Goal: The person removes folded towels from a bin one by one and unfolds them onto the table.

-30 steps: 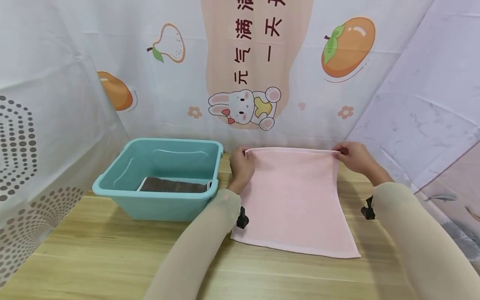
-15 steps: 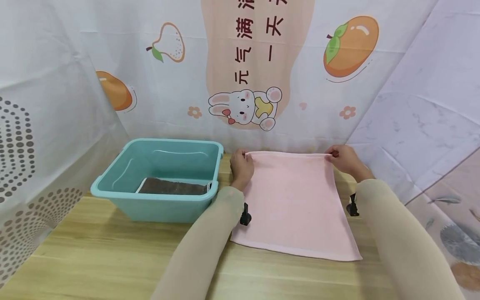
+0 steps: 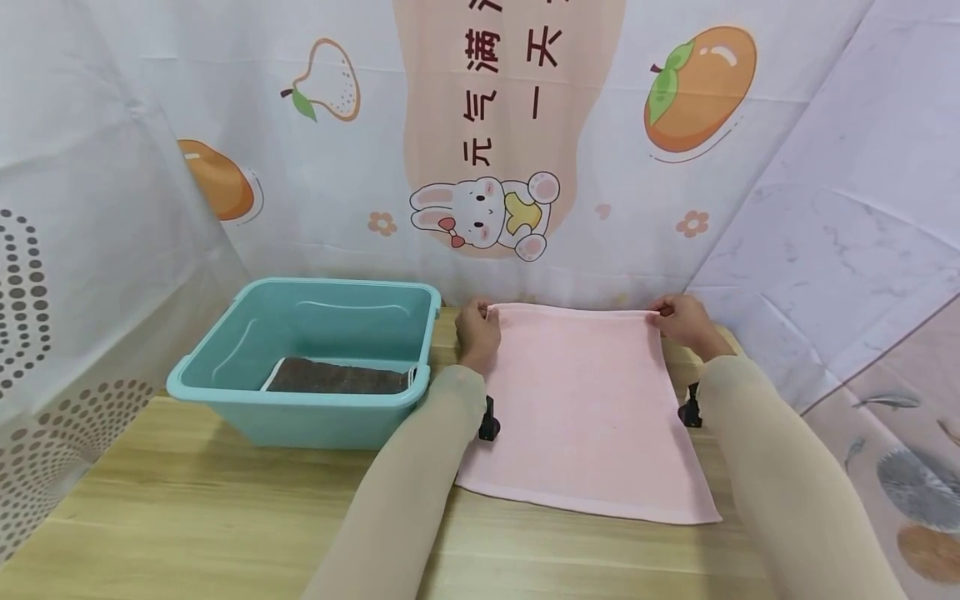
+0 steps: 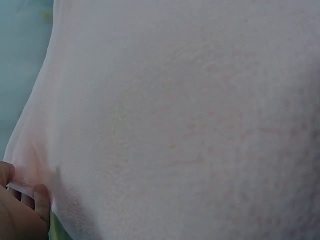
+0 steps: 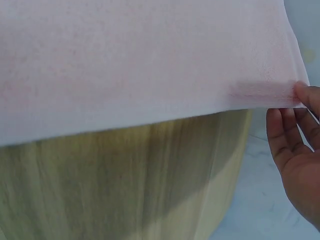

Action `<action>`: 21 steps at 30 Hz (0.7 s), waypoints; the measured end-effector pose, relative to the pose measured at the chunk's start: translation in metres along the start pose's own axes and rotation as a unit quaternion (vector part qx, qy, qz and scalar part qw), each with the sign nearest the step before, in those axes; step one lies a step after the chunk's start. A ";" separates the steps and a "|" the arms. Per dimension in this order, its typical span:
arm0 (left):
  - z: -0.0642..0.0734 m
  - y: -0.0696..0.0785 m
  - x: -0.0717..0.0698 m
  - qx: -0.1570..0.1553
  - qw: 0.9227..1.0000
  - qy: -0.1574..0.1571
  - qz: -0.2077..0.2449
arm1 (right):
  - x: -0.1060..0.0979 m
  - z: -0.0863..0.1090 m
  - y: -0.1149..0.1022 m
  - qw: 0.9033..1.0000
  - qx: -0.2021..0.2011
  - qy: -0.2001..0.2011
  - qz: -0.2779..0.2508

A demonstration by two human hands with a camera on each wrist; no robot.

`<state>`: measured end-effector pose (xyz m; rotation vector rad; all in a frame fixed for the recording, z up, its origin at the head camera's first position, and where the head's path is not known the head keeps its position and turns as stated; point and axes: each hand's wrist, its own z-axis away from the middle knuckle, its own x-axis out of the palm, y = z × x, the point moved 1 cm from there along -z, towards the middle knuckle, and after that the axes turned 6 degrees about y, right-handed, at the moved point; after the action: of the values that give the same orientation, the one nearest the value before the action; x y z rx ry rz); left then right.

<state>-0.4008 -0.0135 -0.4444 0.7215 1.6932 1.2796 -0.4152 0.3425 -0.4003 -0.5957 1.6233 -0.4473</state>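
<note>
A pink towel point(image 3: 585, 408) lies spread out on the wooden table, its far edge held at both corners. My left hand point(image 3: 478, 335) pinches the far left corner; in the left wrist view the fingers point(image 4: 42, 197) show at the lower left with the cloth between them. My right hand point(image 3: 686, 323) pinches the far right corner. In the right wrist view the thumb lies on top of the towel point(image 5: 150, 55) and the other fingers point(image 5: 282, 132) are below it. The near edge of the towel rests flat on the table.
Left of the towel stands a teal plastic basin point(image 3: 315, 425) with a folded dark brown cloth point(image 3: 337, 377) inside, close to my left forearm. A printed curtain point(image 3: 337, 183) hangs behind the wooden table point(image 3: 225, 517), and more fabric point(image 3: 825, 217) hangs at the right.
Both hands have come down slightly with the towel's far edge, which lies lower now. My right hand and forearm have shifted a little left. The basin and brown cloth stay put.
</note>
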 end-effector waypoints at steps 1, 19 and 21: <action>0.000 0.000 0.000 -0.008 1.000 -0.003 -0.003 | 0.001 -0.001 0.001 1.000 0.003 0.000 0.000; -0.003 -0.004 -0.004 -0.013 0.998 0.010 -0.055 | 0.019 -0.015 0.006 1.000 0.027 0.001 -0.002; -0.003 -0.004 -0.004 -0.017 0.998 0.014 -0.065 | 0.018 -0.014 0.006 1.000 0.027 -0.002 0.004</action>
<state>-0.4016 -0.0197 -0.4469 0.5652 1.7086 1.2292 -0.4314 0.3350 -0.4163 -0.5502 1.6047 -0.4828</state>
